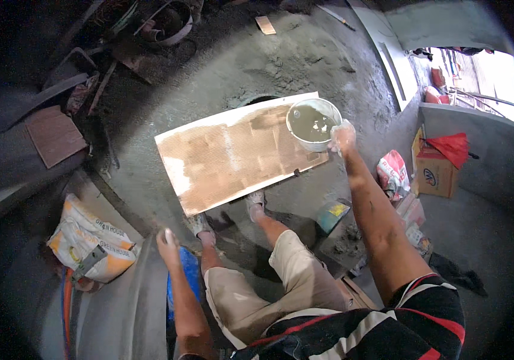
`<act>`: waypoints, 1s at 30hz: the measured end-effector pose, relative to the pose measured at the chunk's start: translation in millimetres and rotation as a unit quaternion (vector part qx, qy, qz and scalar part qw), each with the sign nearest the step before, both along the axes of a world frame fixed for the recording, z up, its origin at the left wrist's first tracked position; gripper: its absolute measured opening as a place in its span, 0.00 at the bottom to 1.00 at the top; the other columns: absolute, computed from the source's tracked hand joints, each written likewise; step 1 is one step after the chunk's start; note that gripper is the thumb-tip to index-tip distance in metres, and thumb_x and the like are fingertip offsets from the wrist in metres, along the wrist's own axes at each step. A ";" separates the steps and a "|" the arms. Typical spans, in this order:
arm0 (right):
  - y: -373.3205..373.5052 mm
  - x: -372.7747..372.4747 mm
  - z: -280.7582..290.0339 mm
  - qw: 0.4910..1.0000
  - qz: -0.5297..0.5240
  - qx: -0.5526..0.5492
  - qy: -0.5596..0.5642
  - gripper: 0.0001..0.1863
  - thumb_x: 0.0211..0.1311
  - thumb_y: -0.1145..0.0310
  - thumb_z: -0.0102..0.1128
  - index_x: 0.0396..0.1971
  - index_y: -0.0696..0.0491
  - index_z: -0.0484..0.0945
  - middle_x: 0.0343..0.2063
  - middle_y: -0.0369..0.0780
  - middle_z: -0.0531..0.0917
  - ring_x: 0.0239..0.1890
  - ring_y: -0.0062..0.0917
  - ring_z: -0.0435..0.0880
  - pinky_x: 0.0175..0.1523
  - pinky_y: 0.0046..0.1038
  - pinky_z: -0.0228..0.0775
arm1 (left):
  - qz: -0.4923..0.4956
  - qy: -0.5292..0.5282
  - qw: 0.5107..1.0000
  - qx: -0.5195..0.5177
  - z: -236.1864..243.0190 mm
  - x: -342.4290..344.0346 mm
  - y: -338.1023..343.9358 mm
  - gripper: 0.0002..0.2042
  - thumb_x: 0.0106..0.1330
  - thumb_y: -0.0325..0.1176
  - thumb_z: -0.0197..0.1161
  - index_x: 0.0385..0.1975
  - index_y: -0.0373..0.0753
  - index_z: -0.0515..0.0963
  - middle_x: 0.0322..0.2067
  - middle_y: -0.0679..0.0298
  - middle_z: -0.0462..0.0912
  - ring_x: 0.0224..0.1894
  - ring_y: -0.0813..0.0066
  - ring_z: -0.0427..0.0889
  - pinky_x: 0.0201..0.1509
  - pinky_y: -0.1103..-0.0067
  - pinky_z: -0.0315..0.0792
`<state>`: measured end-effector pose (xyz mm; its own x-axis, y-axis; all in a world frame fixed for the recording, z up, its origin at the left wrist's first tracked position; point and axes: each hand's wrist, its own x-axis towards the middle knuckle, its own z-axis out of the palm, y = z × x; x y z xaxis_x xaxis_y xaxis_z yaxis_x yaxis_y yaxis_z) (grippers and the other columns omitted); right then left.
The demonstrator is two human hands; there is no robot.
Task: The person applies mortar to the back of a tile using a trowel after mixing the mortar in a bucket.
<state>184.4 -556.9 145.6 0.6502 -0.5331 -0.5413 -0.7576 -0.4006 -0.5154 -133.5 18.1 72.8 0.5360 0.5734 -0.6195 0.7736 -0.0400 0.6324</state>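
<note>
My right hand, whitish over the fingers, is closed on the rim of a white bucket. Murky grey-green water with pale bits on its surface fills part of the bucket. The bucket is over the right end of a brown ribbed panel; whether it rests there I cannot tell. Wet-looking patches and a pale smear mark the panel, which lies in front of my feet. My left hand hangs low, apart from the panel, with something white at its fingertips. Its finger pose is unclear.
Grey mortar covers the floor beyond the panel, beside a dark opening. A printed sack lies at left, near a blue object. At right are a cardboard box, a red-and-white bag and a mortar-covered board.
</note>
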 end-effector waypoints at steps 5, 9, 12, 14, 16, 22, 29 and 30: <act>-56.6 -9.4 19.5 0.996 -0.061 0.060 -0.011 0.15 0.59 0.74 0.53 0.46 0.63 0.75 0.23 0.47 0.81 0.14 0.33 0.81 0.12 0.30 0.71 | 0.042 0.117 0.986 -0.107 53.7 -110.8 -21.3 0.15 0.72 0.45 0.60 0.42 0.39 0.72 0.30 0.69 0.75 0.22 0.84 0.71 0.19 0.86 0.64; -61.7 -14.8 28.8 0.993 -0.110 0.020 -0.026 0.16 0.58 0.75 0.52 0.46 0.66 0.74 0.25 0.50 0.81 0.16 0.34 0.83 0.12 0.32 0.72 | 0.063 0.204 0.966 -0.142 96.8 -170.2 -21.9 0.15 0.72 0.44 0.60 0.45 0.40 0.71 0.29 0.68 0.75 0.23 0.82 0.72 0.20 0.84 0.66; -76.0 -9.7 30.1 0.995 -0.079 -0.054 -0.012 0.16 0.58 0.75 0.52 0.45 0.65 0.74 0.26 0.50 0.82 0.17 0.34 0.84 0.12 0.33 0.72 | 0.079 0.248 0.954 -0.149 113.7 -188.3 -29.0 0.15 0.72 0.44 0.60 0.47 0.40 0.71 0.30 0.67 0.76 0.23 0.80 0.74 0.21 0.82 0.68; -82.5 -1.8 33.5 0.993 -0.077 -0.082 0.017 0.15 0.58 0.75 0.53 0.44 0.65 0.74 0.26 0.50 0.82 0.17 0.34 0.84 0.13 0.33 0.73 | 0.073 0.260 0.952 -0.145 116.8 -200.6 -29.1 0.16 0.72 0.44 0.60 0.49 0.40 0.71 0.30 0.67 0.77 0.24 0.79 0.75 0.22 0.81 0.70; -79.4 -2.7 38.8 0.995 -0.063 -0.072 -0.010 0.14 0.59 0.75 0.53 0.44 0.64 0.74 0.26 0.49 0.82 0.16 0.34 0.83 0.13 0.33 0.73 | 0.093 0.245 0.948 -0.180 124.1 -206.0 -28.2 0.17 0.72 0.44 0.60 0.52 0.40 0.71 0.32 0.65 0.78 0.25 0.78 0.77 0.24 0.80 0.72; -57.5 8.2 51.1 0.991 -0.022 -0.134 -0.007 0.11 0.60 0.73 0.56 0.41 0.61 0.74 0.24 0.47 0.81 0.14 0.32 0.81 0.14 0.32 0.72 | 0.103 0.242 0.949 -0.177 137.8 -207.9 -30.6 0.19 0.72 0.45 0.60 0.53 0.40 0.71 0.33 0.64 0.79 0.27 0.77 0.77 0.26 0.80 0.73; -101.6 25.3 10.0 0.958 0.125 -0.258 0.011 0.14 0.59 0.75 0.49 0.46 0.59 0.73 0.25 0.45 0.82 0.15 0.30 0.82 0.13 0.31 0.71 | 0.096 0.210 0.950 -0.210 126.9 -201.9 -51.1 0.16 0.73 0.44 0.59 0.51 0.41 0.71 0.33 0.65 0.78 0.26 0.77 0.77 0.25 0.81 0.73; -73.2 21.8 1.3 0.961 0.131 -0.241 0.015 0.14 0.59 0.75 0.49 0.46 0.59 0.73 0.25 0.45 0.82 0.15 0.30 0.82 0.13 0.31 0.71 | 0.114 0.212 0.949 -0.202 134.4 -209.0 -40.9 0.15 0.73 0.43 0.59 0.50 0.41 0.72 0.33 0.65 0.78 0.26 0.77 0.77 0.25 0.81 0.72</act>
